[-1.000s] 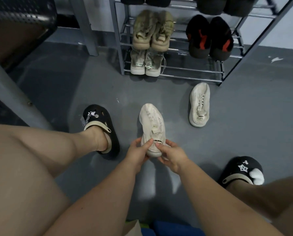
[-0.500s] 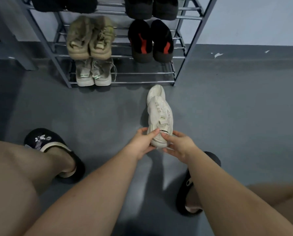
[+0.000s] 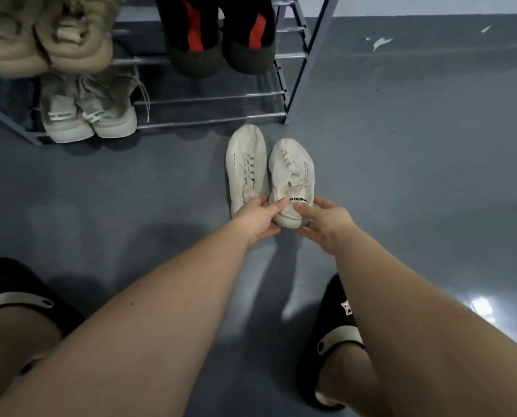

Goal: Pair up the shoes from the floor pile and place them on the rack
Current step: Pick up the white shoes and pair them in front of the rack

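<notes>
On the grey floor [image 3: 401, 176], just before the rack [image 3: 299, 85], two white sneakers lie side by side. Left hand [image 3: 258, 218] and right hand [image 3: 326, 221] both grasp the heel of the right-side sneaker [image 3: 293, 173]; the left-side sneaker [image 3: 245, 164] rests flat, touching it.

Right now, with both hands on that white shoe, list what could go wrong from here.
1. Both hands, left hand and right hand, pinch only the heel of the held white shoe; its unsupported toe could sag or slip free.
2. The second white shoe lies right beside it on the floor; setting one down carelessly could knock the other askew.
3. The rack shows free space only on the bottom shelf's right side; the pair may snag a rail.
</notes>
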